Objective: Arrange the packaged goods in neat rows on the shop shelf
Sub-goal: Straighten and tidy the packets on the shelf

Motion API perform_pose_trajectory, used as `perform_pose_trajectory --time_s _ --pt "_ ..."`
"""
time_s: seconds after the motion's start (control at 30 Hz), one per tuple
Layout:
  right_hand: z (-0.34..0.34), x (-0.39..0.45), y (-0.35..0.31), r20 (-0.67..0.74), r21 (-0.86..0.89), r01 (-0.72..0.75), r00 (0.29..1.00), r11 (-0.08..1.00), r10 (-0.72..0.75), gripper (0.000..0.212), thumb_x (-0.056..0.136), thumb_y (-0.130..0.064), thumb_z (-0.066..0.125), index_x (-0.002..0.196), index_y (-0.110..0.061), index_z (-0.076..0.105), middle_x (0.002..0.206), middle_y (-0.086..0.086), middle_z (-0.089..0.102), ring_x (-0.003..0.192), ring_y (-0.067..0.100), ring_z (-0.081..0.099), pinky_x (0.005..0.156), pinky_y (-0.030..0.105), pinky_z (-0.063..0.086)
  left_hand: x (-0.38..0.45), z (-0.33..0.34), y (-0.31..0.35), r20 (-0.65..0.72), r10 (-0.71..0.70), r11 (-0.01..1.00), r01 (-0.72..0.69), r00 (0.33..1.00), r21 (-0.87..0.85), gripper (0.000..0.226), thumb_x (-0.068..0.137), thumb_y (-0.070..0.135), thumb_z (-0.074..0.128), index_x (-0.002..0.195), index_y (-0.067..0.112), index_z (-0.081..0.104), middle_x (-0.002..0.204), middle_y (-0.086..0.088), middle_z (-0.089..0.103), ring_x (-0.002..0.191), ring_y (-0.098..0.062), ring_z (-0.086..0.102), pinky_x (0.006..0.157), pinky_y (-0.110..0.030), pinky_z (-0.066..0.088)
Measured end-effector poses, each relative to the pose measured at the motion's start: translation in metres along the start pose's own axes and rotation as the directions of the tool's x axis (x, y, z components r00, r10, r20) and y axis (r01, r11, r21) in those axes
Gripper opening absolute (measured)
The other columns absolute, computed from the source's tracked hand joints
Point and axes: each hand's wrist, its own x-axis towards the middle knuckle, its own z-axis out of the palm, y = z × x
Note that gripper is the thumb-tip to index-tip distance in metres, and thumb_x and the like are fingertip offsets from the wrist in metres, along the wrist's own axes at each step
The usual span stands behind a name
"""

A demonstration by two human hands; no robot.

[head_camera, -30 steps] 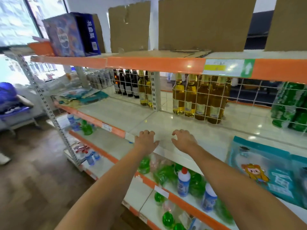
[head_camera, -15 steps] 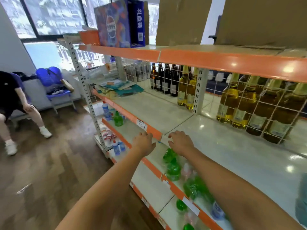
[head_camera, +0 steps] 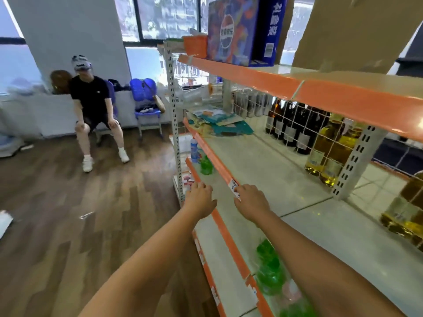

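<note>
A loose heap of teal and yellow packaged goods lies at the far left end of the white middle shelf. My left hand hangs in the air just in front of the shelf's orange edge, fingers loosely bent, holding nothing. My right hand reaches over the orange front edge by a price label, fingers relaxed and empty. Both hands are well short of the packages.
Dark and yellow bottles stand behind a wire grid at the shelf's back. Green and blue bottles fill the lower shelves. A blue box sits on the top shelf. A seated person and a blue chair are beyond the wood floor.
My view has swung left along the shelf, bringing the package heap and the seated person into sight. Both empty hands have travelled left with it, staying near the shelf's front edge.
</note>
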Motion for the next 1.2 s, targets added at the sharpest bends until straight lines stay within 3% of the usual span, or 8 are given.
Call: perform_pose_trajectory --time_s 0.17,0.33,0.5,0.8,1.1,1.2 --pt "0.023 0.03 -0.019 0.004 -0.005 0.103 0.995 0.995 -0.103 0.037 0.098 -0.028 0.039 0.133 -0.018 0.047 0.136 0.003 0.048 0.126 0.024 0.042 0.101 0.034 0.034 0.011 0.007 -0.022 0.042 -0.058 0.998 0.059 0.997 -0.032 0.054 0.096 0.039 0.042 0.143 0.013 0.034 0.148 -0.011 0.031 0.139 -0.031 0.022 0.109 -0.049 0.028" --pt "0.036 0.078 -0.048 0.007 0.032 0.142 0.99 0.989 -0.142 0.035 0.097 -0.023 0.041 0.129 -0.014 0.051 0.131 0.007 0.053 0.121 0.024 0.046 0.102 0.032 0.036 0.036 0.01 -0.055 0.078 -0.077 0.997 0.078 0.994 -0.011 0.05 0.096 0.035 0.043 0.141 0.016 0.036 0.147 -0.011 0.033 0.136 -0.03 0.027 0.109 -0.049 0.029" --pt "0.044 0.13 -0.077 0.031 0.086 0.102 0.994 0.991 -0.105 0.035 0.097 -0.028 0.044 0.129 -0.014 0.05 0.131 0.009 0.053 0.122 0.027 0.045 0.101 0.034 0.036 0.079 0.0 -0.099 0.049 -0.072 0.997 0.071 0.996 0.031 0.045 0.095 0.035 0.046 0.134 0.013 0.042 0.143 -0.011 0.038 0.134 -0.03 0.03 0.106 -0.046 0.032" --pt "0.045 0.216 -0.122 -0.057 0.065 0.0 0.998 0.998 0.003 0.038 0.093 -0.02 0.049 0.131 -0.018 0.05 0.129 0.005 0.054 0.121 0.023 0.046 0.102 0.033 0.037 0.156 -0.022 -0.158 -0.048 0.018 1.0 -0.018 0.999 0.018 0.053 0.095 0.036 0.047 0.141 0.014 0.035 0.146 -0.01 0.036 0.135 -0.029 0.033 0.108 -0.045 0.033" --pt "0.057 0.285 -0.122 -0.002 -0.003 0.032 0.999 0.999 -0.032 0.042 0.095 -0.02 0.048 0.137 -0.017 0.042 0.131 0.011 0.051 0.123 0.027 0.045 0.102 0.035 0.037 0.232 -0.003 -0.184 0.029 0.033 0.998 -0.034 0.999 0.054 0.058 0.095 0.038 0.047 0.146 0.013 0.031 0.147 -0.011 0.034 0.137 -0.029 0.029 0.11 -0.048 0.03" --pt "0.056 0.324 -0.117 -0.018 0.002 0.027 0.999 1.0 -0.027 0.035 0.096 -0.022 0.042 0.13 -0.013 0.048 0.132 0.011 0.051 0.122 0.027 0.045 0.1 0.035 0.036 0.266 -0.013 -0.188 0.014 0.038 0.999 -0.038 0.999 0.018 0.052 0.096 0.034 0.046 0.142 0.013 0.035 0.143 -0.012 0.038 0.133 -0.03 0.034 0.106 -0.045 0.032"
